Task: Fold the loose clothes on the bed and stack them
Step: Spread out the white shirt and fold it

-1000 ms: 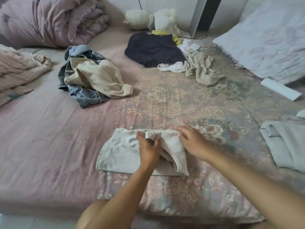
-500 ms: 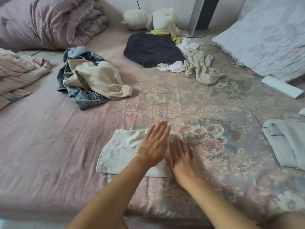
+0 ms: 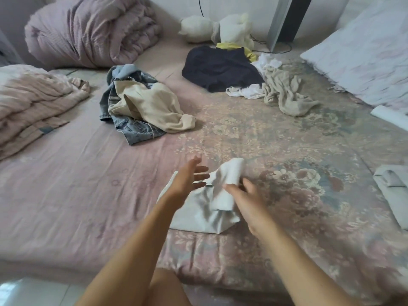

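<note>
A small pale grey-white garment point(image 3: 205, 215) lies partly folded near the bed's front edge. Its upper flap point(image 3: 231, 173) is lifted off the bed. My right hand point(image 3: 245, 199) holds that flap, with the cloth between its thumb and fingers. My left hand point(image 3: 187, 180) is over the garment's left side with straight, spread fingers whose tips are at the flap's edge. Farther back lie loose clothes: a beige top point(image 3: 152, 107) on blue jeans point(image 3: 136, 131), a dark navy garment point(image 3: 218, 67), white pieces point(image 3: 247, 91) and a tan garment point(image 3: 284, 96).
A folded grey garment point(image 3: 393, 188) lies at the right edge. Rolled quilts sit at the back left point(image 3: 88, 29) and left point(image 3: 28, 104). A pillow point(image 3: 364, 56), a white roll point(image 3: 390, 115) and plush toys point(image 3: 220, 27) are at the back and right.
Both hands pressed flat on the folded garment half a second ago. Now they have lifted, the right hand has raised a flap of it, and the garment looks narrower.
</note>
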`<state>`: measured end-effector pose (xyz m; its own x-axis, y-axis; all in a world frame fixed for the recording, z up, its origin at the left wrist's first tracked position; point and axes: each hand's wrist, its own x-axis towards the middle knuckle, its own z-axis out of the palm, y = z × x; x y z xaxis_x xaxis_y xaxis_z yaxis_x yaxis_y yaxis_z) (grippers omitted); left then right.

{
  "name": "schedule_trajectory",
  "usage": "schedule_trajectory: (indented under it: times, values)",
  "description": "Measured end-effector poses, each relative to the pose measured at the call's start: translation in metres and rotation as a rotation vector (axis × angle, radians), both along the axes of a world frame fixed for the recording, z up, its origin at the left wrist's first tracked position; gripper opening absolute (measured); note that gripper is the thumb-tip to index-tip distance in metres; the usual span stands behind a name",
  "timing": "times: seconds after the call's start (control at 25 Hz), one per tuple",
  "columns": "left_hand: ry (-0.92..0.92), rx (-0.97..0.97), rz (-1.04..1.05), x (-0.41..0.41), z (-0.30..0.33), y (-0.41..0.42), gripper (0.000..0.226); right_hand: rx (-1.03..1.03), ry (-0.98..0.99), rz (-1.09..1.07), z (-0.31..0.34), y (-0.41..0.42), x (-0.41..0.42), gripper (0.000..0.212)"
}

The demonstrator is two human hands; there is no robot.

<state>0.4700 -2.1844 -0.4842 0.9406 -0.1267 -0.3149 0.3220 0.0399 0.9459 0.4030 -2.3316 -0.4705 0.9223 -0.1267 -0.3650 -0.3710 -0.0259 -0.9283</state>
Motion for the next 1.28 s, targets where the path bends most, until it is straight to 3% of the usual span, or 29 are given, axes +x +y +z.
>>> schedule_trajectory:
  times: [0.08, 0.2, 0.32, 0.4, 0.52, 0.56, 0.6, 0.68, 0.76, 0.96, 1.04, 1.16, 1.28]
  values:
    - [0.081, -0.023, 0.027, 0.003, 0.007, 0.032, 0.05, -0.248, -0.088, 0.125, 0.0, 0.038, 0.003, 0.041]
    - [0.073, 0.122, 0.054, 0.004, 0.002, 0.062, 0.047, -0.61, -0.212, 0.394, -0.011, 0.089, 0.001, 0.059]
    - [-0.075, 0.483, 0.144, 0.005, -0.019, 0.076, 0.03, -0.774, -0.305, 0.58, -0.036, 0.104, -0.003, 0.048]
    - [-0.124, 0.713, 0.109, 0.009, -0.031, 0.079, 0.026, -0.955, -0.447, 0.474, -0.046, 0.101, 0.001, 0.043]
    - [-0.114, 1.113, -0.003, 0.014, -0.036, 0.083, 0.037, -1.167, -0.425, 0.466, -0.049, 0.098, 0.025, 0.064]
    - [-0.185, 1.25, -0.023, 0.017, -0.038, 0.084, 0.044, -1.211, -0.384, 0.504, -0.05, 0.097, 0.032, 0.077]
    - [-0.323, 1.312, -0.042, 0.018, -0.04, 0.083, 0.052, -1.222, -0.327, 0.544, -0.056, 0.096, 0.037, 0.087]
    - [-0.586, 1.222, -0.187, 0.017, -0.045, 0.075, 0.06, -1.221, -0.237, 0.564, -0.069, 0.094, 0.038, 0.086]
    - [-0.632, 1.194, -0.363, 0.012, -0.057, 0.068, 0.063, -1.213, -0.208, 0.489, -0.084, 0.091, 0.029, 0.078]
    - [-0.642, 1.369, -0.373, 0.003, -0.08, 0.066, 0.07, -1.249, -0.186, 0.529, -0.105, 0.087, 0.019, 0.072]
    - [-0.661, 1.458, -0.368, 0.005, -0.077, 0.064, 0.076, -1.25, -0.265, 0.503, -0.095, 0.082, 0.023, 0.07]
    - [-0.802, 1.473, -0.305, 0.002, -0.066, 0.067, 0.072, -0.885, -0.222, 0.364, -0.078, 0.074, 0.037, 0.061]
    - [-0.713, 1.362, -0.376, -0.009, -0.075, 0.074, 0.066, -0.54, -0.147, 0.077, -0.068, 0.074, 0.064, 0.048]
